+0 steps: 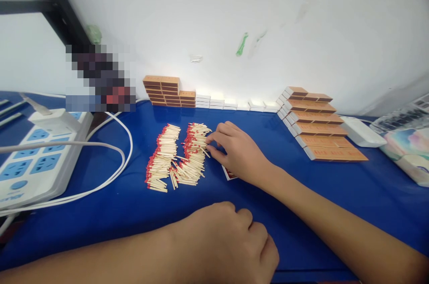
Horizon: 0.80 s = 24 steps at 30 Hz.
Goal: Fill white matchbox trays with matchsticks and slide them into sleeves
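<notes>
Two rows of red-tipped matchsticks lie on the blue table: a left row [163,156] and a right row [194,154], which almost meet near their lower ends. At the right row's upper right edge, my right hand [231,147] has its thumb and fingers pinched together on a matchstick. Partly covered by that hand is a small flat piece with a white edge and a red print [229,173]. My left hand [231,241] hovers closer to me, curled into a fist with its back up; whatever is inside its fingers is hidden.
Brown matchboxes [164,91] are stacked against the wall, beside low white boxes [216,101]. A stepped stack of matchboxes [318,129] stands on the right, near a white device [363,131] and a tissue pack [409,152]. A power strip [43,154] and white cables [125,141] occupy the left.
</notes>
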{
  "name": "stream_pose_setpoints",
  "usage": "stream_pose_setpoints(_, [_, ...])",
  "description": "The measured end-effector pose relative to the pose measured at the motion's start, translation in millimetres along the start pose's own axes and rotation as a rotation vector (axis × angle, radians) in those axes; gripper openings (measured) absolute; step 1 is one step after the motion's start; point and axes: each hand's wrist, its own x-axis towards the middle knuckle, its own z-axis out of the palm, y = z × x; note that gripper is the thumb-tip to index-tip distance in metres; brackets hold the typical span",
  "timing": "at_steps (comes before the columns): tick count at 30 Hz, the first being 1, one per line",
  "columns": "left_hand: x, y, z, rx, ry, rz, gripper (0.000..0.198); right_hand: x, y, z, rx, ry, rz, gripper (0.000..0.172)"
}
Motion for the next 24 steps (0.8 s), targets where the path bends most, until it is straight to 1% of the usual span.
stream_pose_setpoints(9, [0.9,0.7,-0.1,0.003,-0.006,0.003,0.003,-1.2,-1.5,2.5,-0.077,0.049,-0.082,0.017])
stream_pose_setpoints(11, [0.7,0.5,-0.1,-0.002,-0.012,0.0,0.003,-1.0,-1.4,2.9,-0.084,0.054,-0.087,0.022])
stream_pose_setpoints(14, [0.9,0.3,0.1,0.008,-0.038,0.012,0.004,-0.8,-1.8,2.5,-0.087,0.069,-0.082,0.024])
stream_pose_setpoints(19, [0.7,0.5,0.3,0.013,-0.029,0.011,0.002,-0.3,-2.9,-2.6,-0.062,0.086,-0.034,0.02])
stream_pose_setpoints(24, [0.5,0.5,0.0,0.02,-0.01,0.002,0.002,-3.8,2.9,-15.8,0.0,0.088,0.009,0.013])
